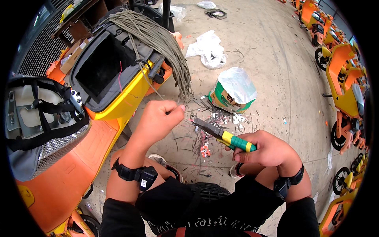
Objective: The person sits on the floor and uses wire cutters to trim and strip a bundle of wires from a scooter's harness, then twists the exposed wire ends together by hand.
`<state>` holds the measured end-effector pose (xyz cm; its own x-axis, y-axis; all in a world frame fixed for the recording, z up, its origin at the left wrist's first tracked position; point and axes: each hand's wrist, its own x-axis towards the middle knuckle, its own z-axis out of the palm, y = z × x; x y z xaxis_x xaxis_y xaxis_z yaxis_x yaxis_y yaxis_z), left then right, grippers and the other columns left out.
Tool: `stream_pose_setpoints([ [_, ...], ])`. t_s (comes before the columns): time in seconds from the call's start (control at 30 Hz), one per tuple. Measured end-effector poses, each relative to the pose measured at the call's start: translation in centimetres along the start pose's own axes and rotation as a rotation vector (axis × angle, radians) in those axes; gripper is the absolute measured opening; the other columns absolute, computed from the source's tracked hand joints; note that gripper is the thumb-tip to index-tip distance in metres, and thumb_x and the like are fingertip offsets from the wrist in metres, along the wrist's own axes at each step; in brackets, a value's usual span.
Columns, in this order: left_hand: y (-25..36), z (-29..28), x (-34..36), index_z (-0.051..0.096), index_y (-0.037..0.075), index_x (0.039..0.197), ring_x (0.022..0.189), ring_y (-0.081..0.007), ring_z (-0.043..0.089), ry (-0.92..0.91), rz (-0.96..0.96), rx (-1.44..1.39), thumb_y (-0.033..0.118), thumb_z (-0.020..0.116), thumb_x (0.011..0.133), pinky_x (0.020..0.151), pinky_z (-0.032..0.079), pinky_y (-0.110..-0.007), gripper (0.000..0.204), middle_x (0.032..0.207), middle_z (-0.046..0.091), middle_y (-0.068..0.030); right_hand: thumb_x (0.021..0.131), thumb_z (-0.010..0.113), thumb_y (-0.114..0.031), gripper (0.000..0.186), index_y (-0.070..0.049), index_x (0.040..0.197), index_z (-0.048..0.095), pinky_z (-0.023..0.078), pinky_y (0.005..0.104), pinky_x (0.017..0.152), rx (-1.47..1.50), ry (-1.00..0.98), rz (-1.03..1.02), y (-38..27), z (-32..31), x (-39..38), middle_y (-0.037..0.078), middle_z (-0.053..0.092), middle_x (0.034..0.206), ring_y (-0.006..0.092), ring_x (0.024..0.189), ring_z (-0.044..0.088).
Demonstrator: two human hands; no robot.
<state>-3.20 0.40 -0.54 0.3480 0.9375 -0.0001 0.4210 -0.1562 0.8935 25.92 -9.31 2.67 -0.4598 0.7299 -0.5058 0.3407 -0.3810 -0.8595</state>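
Two fingers [178,107] of the left hand [158,118] pinch a thin grey wire [188,111] running rightward, just above the dark tip of yellow-and-green-handled pliers [225,137], which the right hand [268,150] clasps, their long axis slanting up-left toward that wire.

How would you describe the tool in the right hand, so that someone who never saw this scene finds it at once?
Start at the orange and yellow scooter on the left, with the grey wire bundle draped over it. Just right of the bundle's hanging ends, above the littered concrete floor, the right hand holds pliers. Their green and yellow grip sets them apart.
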Motion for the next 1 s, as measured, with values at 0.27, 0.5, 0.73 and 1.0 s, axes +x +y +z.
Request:
stream_pose_setpoints([
  [0.27, -0.4, -2.1, 0.2, 0.046, 0.001, 0.062, 0.055, -0.0062, 0.032, 0.166, -0.099, -0.015, 0.018, 0.065, 0.090, 0.048, 0.030, -0.030, 0.038, 0.057, 0.037, 0.0022, 0.087, 0.069, -0.008, 0.023, -0.001, 0.109, 0.069, 0.053, 0.0280, 0.069, -0.020, 0.008, -0.012, 0.7, -1.1, -1.7, 0.004, 0.069, 0.087, 0.0113, 0.073, 0.064],
  [0.5, -1.9, -2.5, -0.6, 0.046, 0.008, 0.060, 0.052, -0.0037, 0.033, 0.187, -0.107, -0.130, 0.021, 0.062, 0.094, 0.048, 0.027, -0.024, 0.040, 0.056, 0.041, 0.0058, 0.084, 0.071, -0.005, 0.020, 0.000, 0.104, 0.071, 0.049, 0.0273, 0.081, 0.018, 0.138, -0.017, 2.6, -2.6, -3.2, 0.005, 0.070, 0.088, 0.0119, 0.084, 0.061],
  [0.73, -0.6, -0.9, 0.7, 0.039, 0.012, 0.064, 0.047, -0.0059, 0.028, 0.090, -0.186, -0.422, 0.021, 0.058, 0.097, 0.045, 0.024, -0.027, 0.039, 0.055, 0.033, 0.0063, 0.083, 0.072, -0.002, 0.013, 0.001, 0.096, 0.073, 0.049, 0.0353, 0.092, 0.049, -0.071, 0.003, 2.1, -0.6, -1.4, 0.013, 0.068, 0.107, 0.0240, 0.102, 0.063],
  [1.0, -0.3, 0.2, 1.0, 0.045, 0.011, 0.061, 0.047, -0.0054, 0.030, -0.020, -0.174, -0.558, 0.021, 0.059, 0.097, 0.047, 0.027, -0.025, 0.040, 0.053, 0.037, 0.0055, 0.089, 0.073, -0.018, 0.021, -0.004, 0.105, 0.072, 0.050, 0.0275, 0.061, 0.131, -0.113, -0.149, 3.1, -0.7, -0.3, 0.000, 0.068, 0.087, 0.0098, 0.072, 0.059],
])
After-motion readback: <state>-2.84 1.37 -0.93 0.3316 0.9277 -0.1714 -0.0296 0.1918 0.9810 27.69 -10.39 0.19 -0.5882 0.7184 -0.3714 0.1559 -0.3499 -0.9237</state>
